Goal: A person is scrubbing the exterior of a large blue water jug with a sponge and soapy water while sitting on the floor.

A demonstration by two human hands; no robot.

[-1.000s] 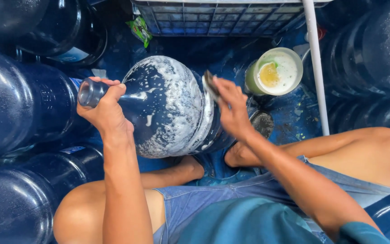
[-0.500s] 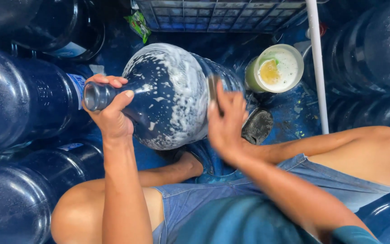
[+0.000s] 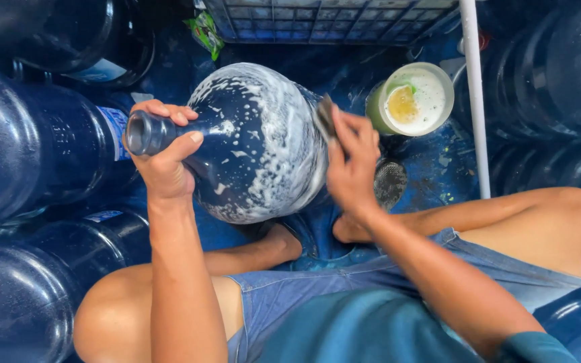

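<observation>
Both hands work on a soapy blue water jug (image 3: 257, 144) lying on its side over the person's crossed legs. Left hand (image 3: 163, 161) is wrapped tight around the jug's neck; right hand (image 3: 352, 165) pinches a dark scrub pad (image 3: 324, 117) against the foamy wall. Just beyond sits a round tub (image 3: 415, 101) of sudsy water with a yellow sponge. Blue jugs (image 3: 28, 148) crowd the left side, with a crate (image 3: 324, 17) farthest off.

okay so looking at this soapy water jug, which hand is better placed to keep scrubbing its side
Right. The right hand already presses a dark scrub pad against the foamy side of the jug, while the left hand is wrapped around the jug's neck, steadying it.
</observation>
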